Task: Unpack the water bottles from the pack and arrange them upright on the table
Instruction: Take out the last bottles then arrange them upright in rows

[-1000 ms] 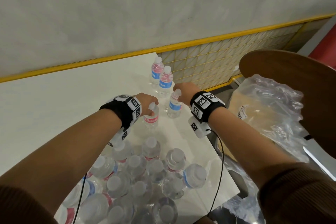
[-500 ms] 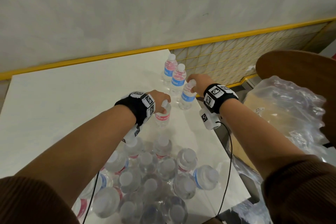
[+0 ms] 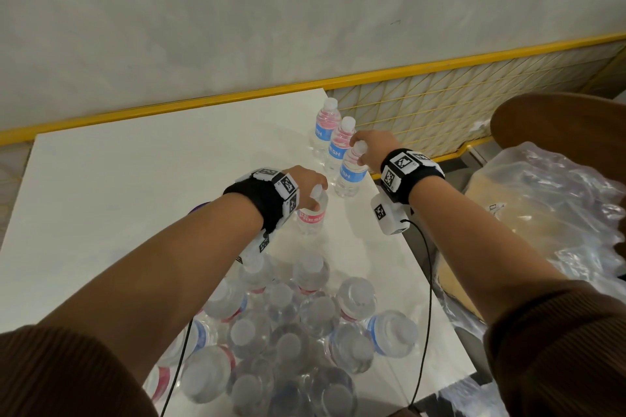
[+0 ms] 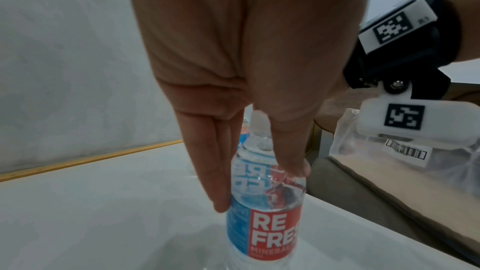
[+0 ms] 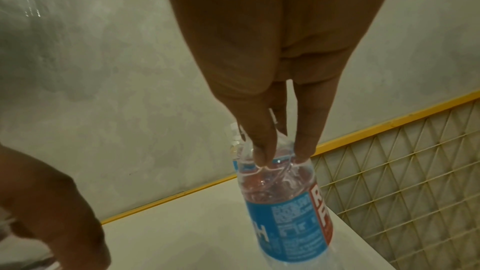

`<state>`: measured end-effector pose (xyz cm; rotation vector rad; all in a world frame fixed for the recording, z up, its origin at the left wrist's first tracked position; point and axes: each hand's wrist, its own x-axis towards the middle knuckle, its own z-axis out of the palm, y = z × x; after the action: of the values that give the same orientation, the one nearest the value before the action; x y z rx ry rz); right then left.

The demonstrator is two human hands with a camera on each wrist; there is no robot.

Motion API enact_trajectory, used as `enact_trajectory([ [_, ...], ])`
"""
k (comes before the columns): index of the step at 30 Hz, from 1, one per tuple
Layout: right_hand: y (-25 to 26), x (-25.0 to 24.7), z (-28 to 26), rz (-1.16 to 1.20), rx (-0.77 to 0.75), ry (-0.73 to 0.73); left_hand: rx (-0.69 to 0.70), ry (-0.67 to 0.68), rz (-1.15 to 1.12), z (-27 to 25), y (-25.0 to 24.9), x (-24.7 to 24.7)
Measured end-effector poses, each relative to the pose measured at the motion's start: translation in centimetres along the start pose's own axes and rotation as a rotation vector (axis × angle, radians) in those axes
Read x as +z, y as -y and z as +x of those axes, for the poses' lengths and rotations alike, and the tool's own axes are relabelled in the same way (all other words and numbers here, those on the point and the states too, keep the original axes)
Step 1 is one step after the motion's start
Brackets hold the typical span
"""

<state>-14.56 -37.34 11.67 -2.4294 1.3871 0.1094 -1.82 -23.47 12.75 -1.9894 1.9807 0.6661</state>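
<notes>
Two clear water bottles with red and blue labels stand upright near the table's far right corner: the far bottle (image 3: 326,127) and a second bottle (image 3: 339,146) in front of it. My right hand (image 3: 367,150) pinches the shoulder of a third bottle (image 3: 349,171) (image 5: 285,196) from above, upright at the front of that row. My left hand (image 3: 310,183) grips the neck of a fourth bottle (image 3: 311,215) (image 4: 265,221) upright on the white table (image 3: 135,186). Whether either held bottle touches the table I cannot tell. Several bottles (image 3: 288,342) stand bunched in the opened pack near me.
The table's right edge (image 3: 416,257) runs close beside the bottle row. Right of it, crumpled clear plastic wrap (image 3: 548,213) lies over a tan surface, with a brown round seat (image 3: 569,125) behind. A grey wall with a yellow strip (image 3: 203,105) backs the table.
Both hands and their bottles hold the same places relative to the row; only the head view has shifted, bringing more of the table's left side into sight.
</notes>
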Motion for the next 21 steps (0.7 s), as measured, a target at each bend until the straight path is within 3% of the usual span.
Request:
enact_trajectory([
  [8,-0.3,0.0,-0.8,0.084,0.020,0.052,-0.001,0.011,-0.026,-0.4,0.0,0.1],
  [14,-0.1,-0.6,-4.4,0.117,-0.037,-0.049,-0.009,0.063,-0.030,-0.6,-0.7,-0.4],
  [18,2.5,0.1,-7.9,0.048,-0.236,0.196,-0.059,0.100,-0.120,-0.7,-1.2,-1.0],
  [21,4.1,1.1,-8.9,-0.001,-0.316,0.233,-0.051,0.087,-0.144,-1.5,-0.5,-1.5],
])
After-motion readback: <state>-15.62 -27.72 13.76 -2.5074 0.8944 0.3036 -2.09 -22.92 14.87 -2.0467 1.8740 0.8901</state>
